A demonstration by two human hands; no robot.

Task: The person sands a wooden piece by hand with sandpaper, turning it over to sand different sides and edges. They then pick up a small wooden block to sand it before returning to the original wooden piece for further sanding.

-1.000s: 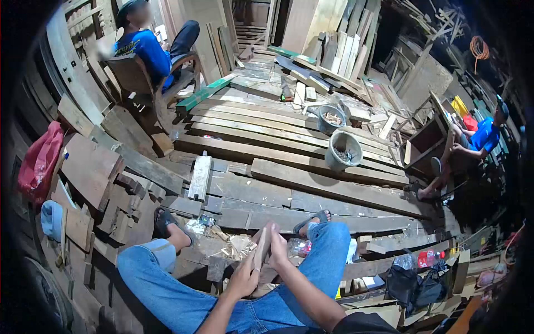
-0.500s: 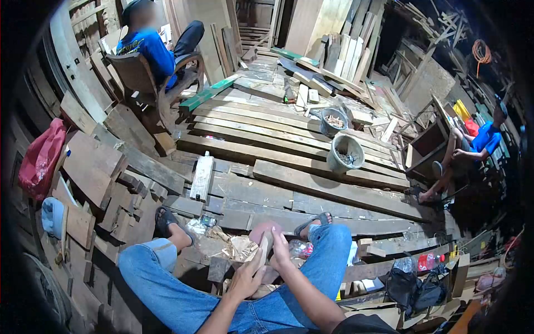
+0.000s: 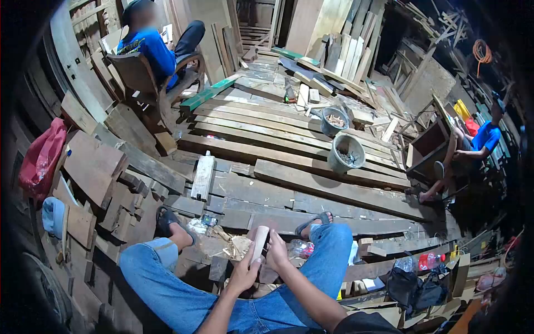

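Between my knees, my left hand (image 3: 245,274) is wrapped round a pale, smooth wooden piece (image 3: 258,245), which stands tilted with its upper end away from me. My right hand (image 3: 277,253) is right beside the piece on its right side, fingers pointing up and held together; whether they press on it is hard to tell. A reddish-brown surface lies partly hidden behind and below the hands. Wood shavings (image 3: 238,246) lie just left of the piece.
Long beams (image 3: 334,192) cross the floor ahead, with two buckets (image 3: 346,153) on them. A person (image 3: 153,53) sits in a chair at upper left; another person (image 3: 485,139) sits at right. Bottles (image 3: 429,260) and a black bag (image 3: 414,289) lie right of my knee.
The wooden piece has turned so that its broad pale face shows. My left hand has shifted slightly left, and my right hand has moved a little lower.
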